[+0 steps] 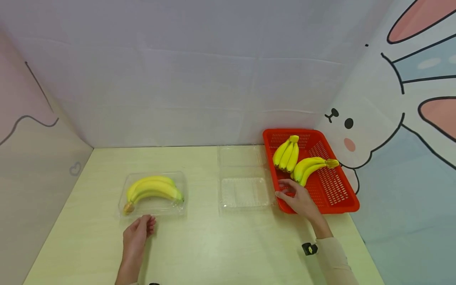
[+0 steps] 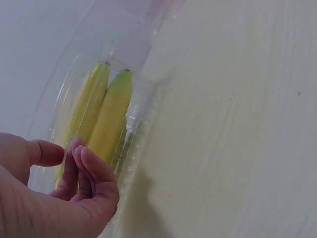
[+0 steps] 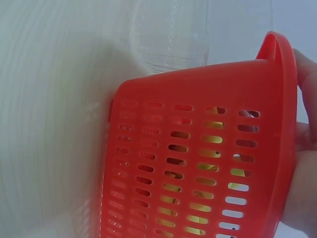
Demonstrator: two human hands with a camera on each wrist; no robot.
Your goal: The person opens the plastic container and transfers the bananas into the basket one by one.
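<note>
A bunch of yellow bananas [image 1: 154, 189] lies in a clear plastic box [image 1: 181, 180] at the table's left side. My left hand [image 1: 137, 233] is just in front of that box, its fingers loosely curled and holding nothing. In the left wrist view, the left hand [image 2: 64, 191] overlaps the box's near end. A red basket [image 1: 347, 206] stands at the right with two more banana bunches inside, one upright bunch [image 1: 286, 154] and one sideways bunch [image 1: 311, 166]. My right hand [image 1: 297, 198] is over the basket's left front rim, fingers bent and spread from the thumb, below the sideways bunch.
An unfolded clear plastic box [image 1: 246, 192] lies mid-table, left of the basket, its lid toward the back wall [image 1: 199, 91]. A printed cloth wall [image 1: 395, 190] rises close behind the basket's right side. A small black object [image 1: 309, 249] shows beside the right sleeve.
</note>
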